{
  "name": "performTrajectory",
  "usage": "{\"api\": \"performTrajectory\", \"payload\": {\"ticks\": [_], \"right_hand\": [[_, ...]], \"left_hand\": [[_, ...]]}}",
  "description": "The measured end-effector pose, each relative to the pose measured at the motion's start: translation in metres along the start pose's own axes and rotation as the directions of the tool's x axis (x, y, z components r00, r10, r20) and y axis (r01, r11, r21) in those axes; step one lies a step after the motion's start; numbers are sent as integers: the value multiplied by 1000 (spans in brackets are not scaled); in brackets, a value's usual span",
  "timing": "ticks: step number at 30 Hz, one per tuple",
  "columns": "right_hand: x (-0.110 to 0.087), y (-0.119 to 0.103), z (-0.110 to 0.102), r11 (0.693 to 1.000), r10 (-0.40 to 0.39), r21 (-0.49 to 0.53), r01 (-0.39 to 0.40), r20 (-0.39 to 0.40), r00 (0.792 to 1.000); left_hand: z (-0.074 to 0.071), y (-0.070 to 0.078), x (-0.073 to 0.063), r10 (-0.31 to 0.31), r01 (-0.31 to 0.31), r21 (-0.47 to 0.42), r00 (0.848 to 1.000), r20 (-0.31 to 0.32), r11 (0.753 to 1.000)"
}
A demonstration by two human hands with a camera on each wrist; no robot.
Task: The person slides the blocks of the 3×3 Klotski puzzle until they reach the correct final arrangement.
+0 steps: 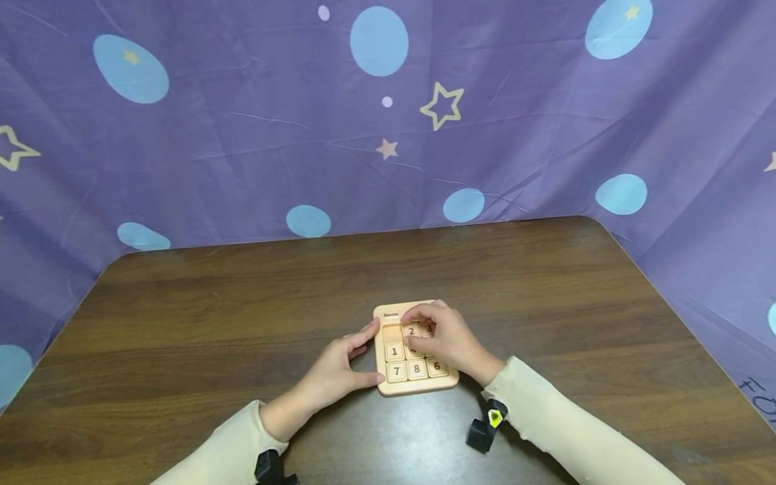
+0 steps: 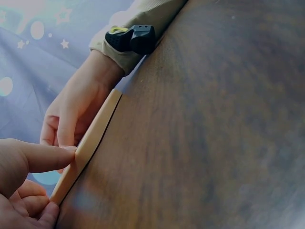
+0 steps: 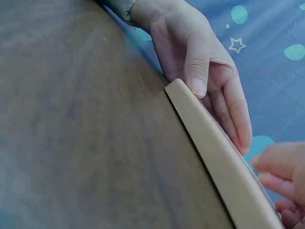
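A light wooden number slide puzzle [image 1: 418, 388] lies on the table, its tiles marked with dark numerals. An uncovered slot [image 1: 393, 333] shows at its top left, above the 1 tile [image 1: 395, 351]. My left hand [image 1: 335, 367] rests against the puzzle's left side, fairly straight fingers near the upper corner and thumb near the lower one. Over the upper right of the board is my right hand [image 1: 445, 335], its bent index finger and thumb around the 2 tile [image 1: 411, 331]. That hand partly covers the 3 tile [image 1: 428, 329] and hides tiles in the middle row.
The brown wooden table [image 1: 242, 303] reaches back to a purple curtain [image 1: 273, 135] with stars and blue spots. A black wrist device [image 1: 483, 431] hangs from the right sleeve, and another [image 1: 271, 466] sits at the left cuff.
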State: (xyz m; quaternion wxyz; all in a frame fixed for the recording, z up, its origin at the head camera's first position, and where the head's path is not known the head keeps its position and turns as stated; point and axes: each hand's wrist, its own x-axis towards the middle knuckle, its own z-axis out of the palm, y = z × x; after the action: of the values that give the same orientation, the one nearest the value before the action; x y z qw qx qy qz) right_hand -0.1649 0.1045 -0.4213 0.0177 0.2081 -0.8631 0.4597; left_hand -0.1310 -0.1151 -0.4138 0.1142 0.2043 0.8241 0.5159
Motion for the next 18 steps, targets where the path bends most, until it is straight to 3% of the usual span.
{"api": "performTrajectory", "payload": {"ticks": [8,18], "right_hand": [[-4,2,1,997,-62,54,57,95,994],[-4,2,1,995,-76,67,68,134,988]], "left_hand": [[1,-1,1,-12,12,7,1000,-4,1000],[1,-1,1,-28,28,6,1000,-6,1000]]}}
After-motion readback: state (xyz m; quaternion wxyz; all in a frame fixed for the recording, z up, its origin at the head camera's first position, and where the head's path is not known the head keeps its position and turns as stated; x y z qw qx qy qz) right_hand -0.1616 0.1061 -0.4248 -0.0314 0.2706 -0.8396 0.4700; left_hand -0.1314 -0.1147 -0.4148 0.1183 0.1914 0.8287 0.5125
